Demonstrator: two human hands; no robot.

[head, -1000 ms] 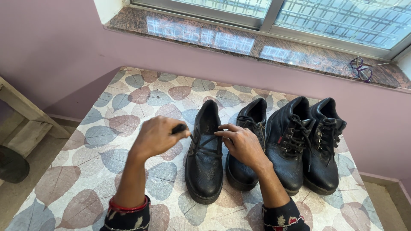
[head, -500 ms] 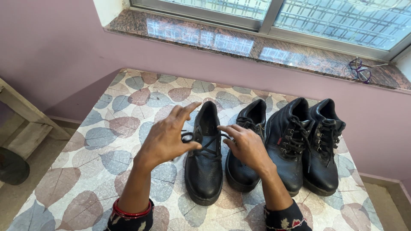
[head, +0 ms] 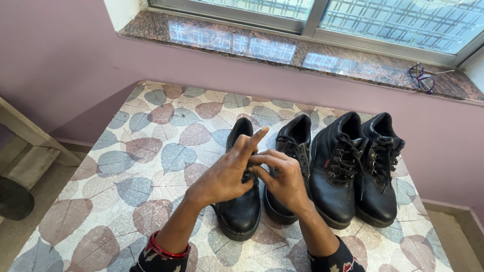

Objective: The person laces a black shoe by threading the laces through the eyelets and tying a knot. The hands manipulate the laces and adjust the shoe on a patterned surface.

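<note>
Four black shoes stand in a row on the leaf-patterned table (head: 151,166), toes toward the near edge, and both hands meet over the leftmost one. That leftmost shoe (head: 241,211) sits near the middle of the table; only its toe and the far rim of its opening show, the rest being covered by the hands. The left hand (head: 228,174) comes in from the near left, fingers half curled with the forefinger pointing up and away, and the right hand (head: 280,179) presses against it from the right, fingertips pinched together over the lacing. I cannot tell whether either hand actually grips a lace, since the fingers hide it. Just to the right, touching or nearly so, stands a second low shoe (head: 295,146), then a taller laced boot (head: 339,171) and another boot (head: 379,174), packed side by side and reaching close to the table's right edge. Left of the hands the tabletop lies open all the way to its left and far edges. Beyond the far edge runs a mauve wall under a stone window sill (head: 282,53), with a pair of spectacles (head: 422,78) lying at the sill's right end. A wooden frame (head: 25,136) stands off the table's left side.
</note>
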